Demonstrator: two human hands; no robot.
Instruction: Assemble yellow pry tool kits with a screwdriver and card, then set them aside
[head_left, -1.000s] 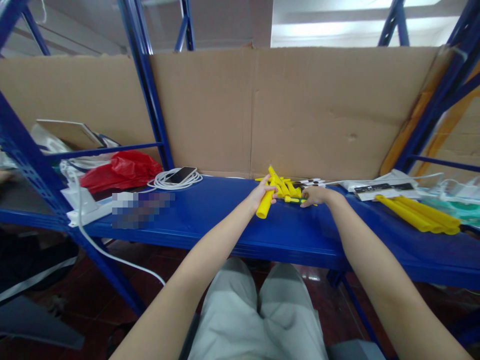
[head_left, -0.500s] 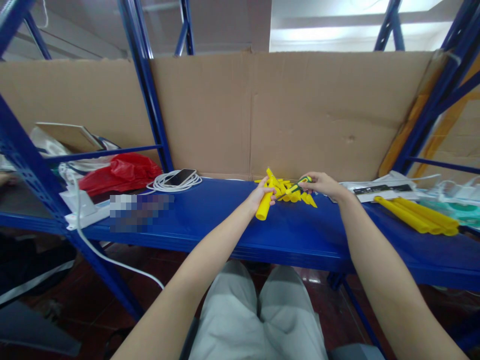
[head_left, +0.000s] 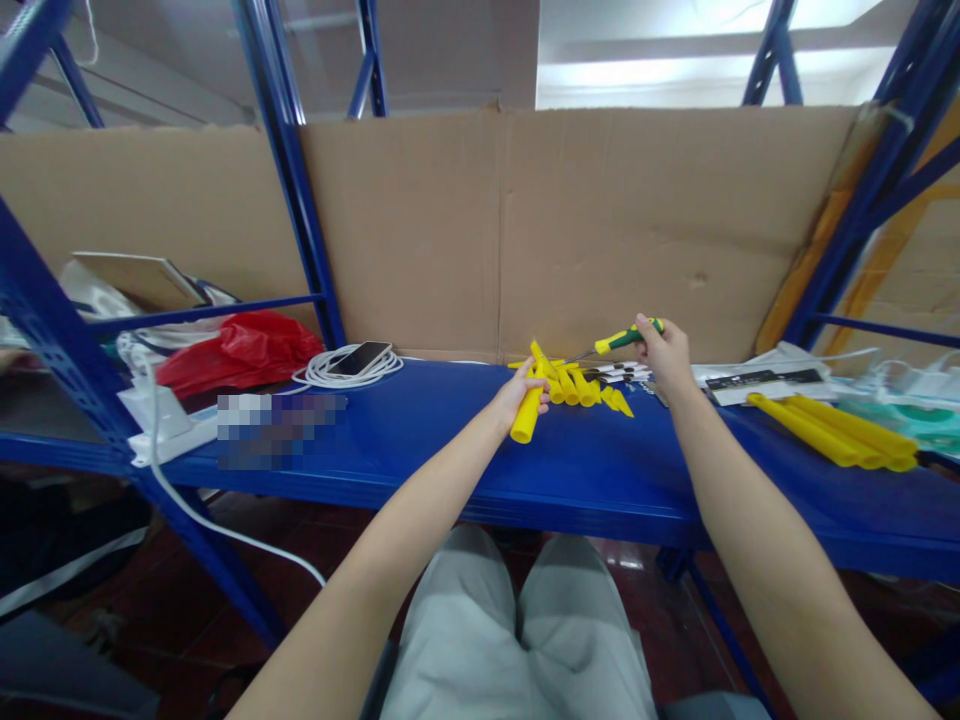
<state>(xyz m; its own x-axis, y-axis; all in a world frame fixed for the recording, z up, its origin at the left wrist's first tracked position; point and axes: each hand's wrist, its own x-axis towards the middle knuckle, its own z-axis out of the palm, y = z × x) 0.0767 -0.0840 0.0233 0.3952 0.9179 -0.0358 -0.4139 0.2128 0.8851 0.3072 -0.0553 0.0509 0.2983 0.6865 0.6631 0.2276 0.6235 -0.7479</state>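
Note:
My left hand (head_left: 519, 396) is closed around a yellow plastic tube (head_left: 528, 418), whose wide round end points toward me. A narrower yellow piece sticks up beyond my fingers at its far end. My right hand (head_left: 663, 350) grips a screwdriver (head_left: 628, 337) by its green and yellow handle, raised over the bench. Its thin metal shaft slants down and left toward the far end of the tube; whether the tip touches anything I cannot tell. Several yellow plastic parts (head_left: 574, 388) lie in a row just right of my left hand.
Three longer yellow tubes (head_left: 829, 432) lie on the blue bench (head_left: 600, 470) at the right. Small white and black items (head_left: 619, 371) sit behind the yellow parts. At left are a phone (head_left: 365, 358) on a coiled white cable, a red bag (head_left: 244, 348) and a power strip (head_left: 180, 432). Cardboard (head_left: 420, 230) stands behind.
My right hand has moved up and slightly right with the screwdriver, lifting its handle away from the yellow parts. My left hand holds the tube in nearly the same place.

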